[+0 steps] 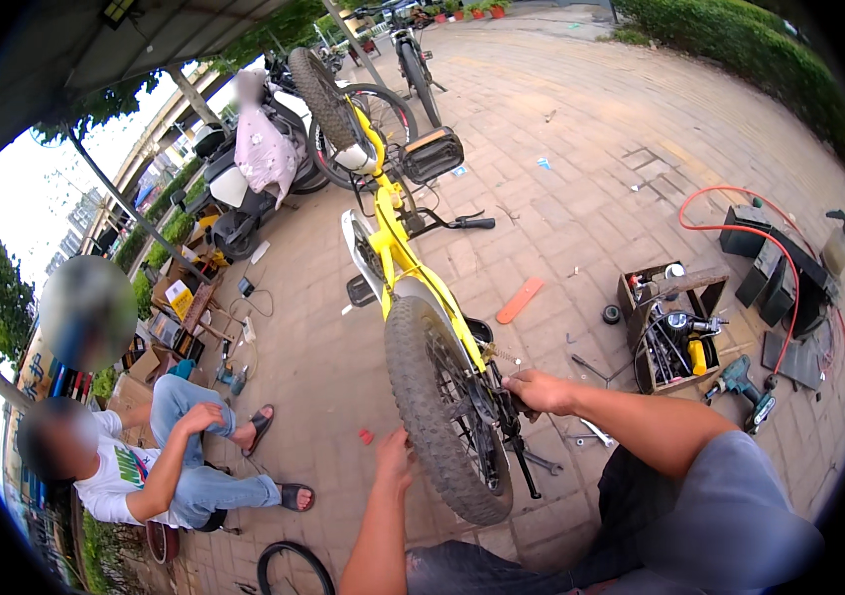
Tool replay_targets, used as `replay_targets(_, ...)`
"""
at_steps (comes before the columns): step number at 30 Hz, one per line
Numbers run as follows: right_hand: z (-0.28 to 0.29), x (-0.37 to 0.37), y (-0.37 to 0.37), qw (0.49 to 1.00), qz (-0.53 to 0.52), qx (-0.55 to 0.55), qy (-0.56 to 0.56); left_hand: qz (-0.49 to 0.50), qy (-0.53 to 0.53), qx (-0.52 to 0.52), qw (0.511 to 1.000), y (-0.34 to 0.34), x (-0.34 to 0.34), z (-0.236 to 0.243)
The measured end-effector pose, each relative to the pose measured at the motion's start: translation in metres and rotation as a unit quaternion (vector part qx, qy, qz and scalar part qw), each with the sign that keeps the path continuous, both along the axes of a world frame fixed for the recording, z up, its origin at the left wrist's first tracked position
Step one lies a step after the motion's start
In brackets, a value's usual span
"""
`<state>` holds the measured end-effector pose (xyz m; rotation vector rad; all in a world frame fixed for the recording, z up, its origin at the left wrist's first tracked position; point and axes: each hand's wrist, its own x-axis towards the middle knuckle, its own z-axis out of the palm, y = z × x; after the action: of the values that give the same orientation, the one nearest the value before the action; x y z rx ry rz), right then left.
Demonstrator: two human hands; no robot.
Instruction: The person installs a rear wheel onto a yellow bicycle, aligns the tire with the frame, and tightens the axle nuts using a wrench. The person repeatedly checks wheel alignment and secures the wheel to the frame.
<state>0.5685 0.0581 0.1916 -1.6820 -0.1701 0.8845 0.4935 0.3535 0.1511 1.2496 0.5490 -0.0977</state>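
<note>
A yellow fat-tyred bicycle (pixel 390 253) stands before me, apparently upturned, its near wheel (pixel 422 397) closest to me. My left hand (pixel 395 457) is at the left side of this wheel's knobbly tyre, its fingers partly hidden there. On the right side, my right hand (pixel 539 392) is closed at the hub and gear parts; what its fingers grip is too small to make out. A black kickstand (pixel 524 466) points down beside the hub. Spanners (pixel 596 433) lie on the paving just right of my right hand.
A wooden toolbox (pixel 675 332) full of tools stands at the right, with a teal cordless drill (pixel 743 390) and a red hose (pixel 787 258) near it. A seated person (pixel 184 456) is at the left. A loose black tyre (pixel 294 567) lies at the lower edge. Scooters (pixel 244 198) stand farther back.
</note>
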Motion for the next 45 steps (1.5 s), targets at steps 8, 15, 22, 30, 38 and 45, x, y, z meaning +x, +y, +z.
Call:
replay_targets(8, 0.002, 0.001, -0.001, 1.000, -0.013, 0.024, -0.005, 0.005, 0.013, -0.015, 1.000, 0.000, 0.000, 0.005)
replay_targets(15, 0.003, 0.000, -0.003, 0.999, -0.001, 0.035, -0.007, 0.011, -0.003, 0.000, 1.000, -0.005, -0.002, 0.015)
replay_targets(22, -0.001, 0.001, -0.001, 0.999, -0.024, 0.024, 0.012, -0.009, -0.015, 0.003, 1.000, -0.004, -0.002, 0.013)
replay_targets(30, -0.006, 0.000, 0.001, 0.999, -0.032, 0.035, -0.013, -0.022, 0.006, 0.012, 1.000, 0.002, -0.002, 0.002)
replay_targets(38, -0.005, -0.001, 0.000, 0.999, -0.016, 0.019, -0.031, -0.010, 0.017, 0.024, 1.000, 0.001, 0.000, 0.002)
replay_targets(45, -0.007, -0.001, 0.003, 0.998, -0.022, -0.003, -0.052, -0.022, -0.028, -0.072, 0.997, -0.014, -0.003, 0.026)
